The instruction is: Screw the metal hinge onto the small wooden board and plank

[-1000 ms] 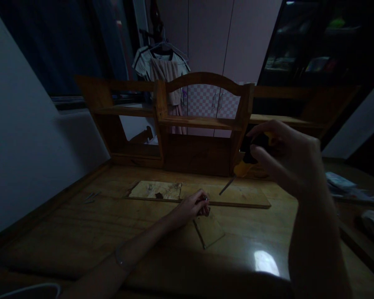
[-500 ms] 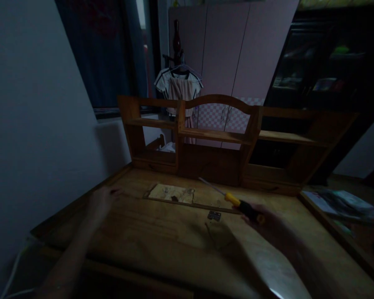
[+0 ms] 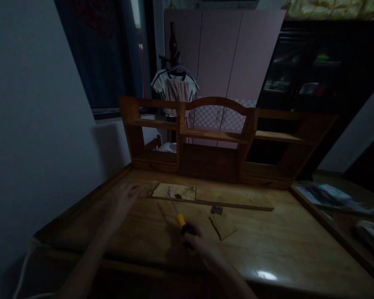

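Observation:
My right hand [image 3: 195, 241] is wrapped round the yellow and black handle of a screwdriver [image 3: 180, 219]. The shaft points away and to the left, its tip over the pale, torn patch at the left part of a long thin wooden board [image 3: 233, 197]. Just left of that board's end is my left hand [image 3: 123, 203], its fingers curled together; what they pinch, if anything, is too dim to make out. A dark metal hinge [image 3: 217, 210] lies by the board's near edge. Closer to me is a small broken piece of wood [image 3: 223, 226].
Everything lies on a wooden desktop [image 3: 162, 245]. A wooden shelf unit [image 3: 213, 135] stands along its back. A wall [image 3: 50, 124] borders the left side. Papers [image 3: 333, 197] lie beyond the right edge. A white cable [image 3: 23, 270] hangs at the lower left.
My right hand has brought the screwdriver left and nearer, turning its tip onto the pale patch. It no longer covers the board's right end. My left hand has shifted right, towards the board.

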Demonstrator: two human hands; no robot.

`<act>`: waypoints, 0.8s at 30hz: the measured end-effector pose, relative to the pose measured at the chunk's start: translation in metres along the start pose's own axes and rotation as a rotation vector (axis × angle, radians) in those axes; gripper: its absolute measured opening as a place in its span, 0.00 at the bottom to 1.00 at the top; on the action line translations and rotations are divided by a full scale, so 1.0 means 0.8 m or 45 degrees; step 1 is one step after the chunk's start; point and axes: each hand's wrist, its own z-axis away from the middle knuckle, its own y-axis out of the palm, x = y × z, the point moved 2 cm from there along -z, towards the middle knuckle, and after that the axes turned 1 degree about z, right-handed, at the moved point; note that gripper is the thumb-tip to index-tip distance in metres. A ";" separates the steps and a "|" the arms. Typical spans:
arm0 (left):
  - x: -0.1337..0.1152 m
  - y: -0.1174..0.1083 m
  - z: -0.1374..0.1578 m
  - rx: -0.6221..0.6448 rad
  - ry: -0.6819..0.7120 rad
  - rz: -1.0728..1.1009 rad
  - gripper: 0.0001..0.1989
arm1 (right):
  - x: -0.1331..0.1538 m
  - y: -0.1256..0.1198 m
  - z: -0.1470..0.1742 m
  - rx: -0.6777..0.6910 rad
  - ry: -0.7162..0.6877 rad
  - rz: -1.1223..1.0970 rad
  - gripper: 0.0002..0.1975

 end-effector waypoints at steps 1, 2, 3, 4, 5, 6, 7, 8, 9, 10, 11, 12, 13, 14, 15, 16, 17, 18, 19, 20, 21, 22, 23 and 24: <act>-0.022 0.006 0.008 -0.011 -0.009 0.058 0.21 | -0.001 0.008 -0.004 -0.036 -0.063 0.173 0.28; -0.043 0.013 0.019 -0.005 -0.013 0.078 0.21 | -0.002 0.016 -0.009 -0.065 -0.159 0.335 0.27; -0.062 0.021 0.031 0.032 -0.001 0.079 0.22 | -0.001 0.026 -0.014 -0.104 -0.265 0.479 0.25; -0.077 0.028 0.044 0.047 -0.015 0.092 0.23 | 0.000 0.037 -0.020 -0.131 -0.372 0.598 0.24; -0.087 0.035 0.058 0.061 -0.085 0.105 0.23 | 0.000 0.048 -0.025 -0.152 -0.458 0.679 0.23; -0.093 0.042 0.072 0.123 -0.148 0.125 0.24 | 0.000 0.060 -0.031 -0.168 -0.517 0.728 0.23; -0.096 0.049 0.084 0.178 -0.195 0.151 0.25 | 0.000 0.073 -0.036 -0.175 -0.573 0.768 0.26; -0.096 0.053 0.095 0.207 -0.236 0.145 0.26 | 0.000 0.086 -0.040 -0.156 -0.631 0.803 0.29; -0.093 0.057 0.102 0.219 -0.266 0.129 0.26 | 0.000 0.098 -0.043 -0.135 -0.681 0.837 0.30; -0.088 0.059 0.107 0.220 -0.291 0.119 0.26 | 0.001 0.109 -0.044 -0.115 -0.728 0.874 0.31; -0.082 0.061 0.110 0.222 -0.316 0.117 0.25 | 0.002 0.117 -0.044 -0.101 -0.772 0.914 0.32; -0.074 0.062 0.110 0.233 -0.339 0.139 0.24 | 0.004 0.122 -0.042 -0.099 -0.805 0.950 0.32; -0.066 0.064 0.108 0.254 -0.362 0.182 0.22 | 0.007 0.122 -0.039 -0.098 -0.825 0.979 0.32; -0.058 0.066 0.105 0.283 -0.384 0.239 0.21 | 0.011 0.116 -0.034 -0.105 -0.840 0.998 0.30; -0.051 0.068 0.102 0.310 -0.408 0.302 0.21 | 0.015 0.104 -0.029 -0.115 -0.831 1.003 0.29; -0.044 0.070 0.099 0.331 -0.433 0.357 0.21 | 0.020 0.086 -0.023 -0.088 -0.819 0.989 0.23; -0.038 0.071 0.096 0.343 -0.462 0.399 0.20 | 0.025 0.060 -0.016 -0.132 -0.837 0.977 0.18; -0.034 0.071 0.094 0.347 -0.493 0.426 0.20 | 0.030 0.029 -0.010 -0.223 -0.842 1.035 0.18; -0.030 0.071 0.092 0.346 -0.526 0.441 0.20 | 0.033 -0.004 -0.005 -0.333 -0.841 1.147 0.17; -0.028 0.069 0.091 0.342 -0.554 0.442 0.20 | 0.034 -0.039 0.000 -0.444 -0.831 1.260 0.16; -0.026 0.065 0.089 0.332 -0.562 0.425 0.20 | 0.033 -0.071 0.003 -0.502 -0.779 1.400 0.18; -0.025 0.060 0.088 0.317 -0.552 0.390 0.19 | 0.030 -0.101 0.006 -0.575 -0.715 1.493 0.21; -0.025 0.055 0.087 0.293 -0.527 0.343 0.18 | 0.025 -0.125 0.007 -0.602 -0.636 1.564 0.25; -0.025 0.049 0.086 0.265 -0.485 0.287 0.17 | 0.020 -0.142 0.008 -0.583 -0.567 1.611 0.27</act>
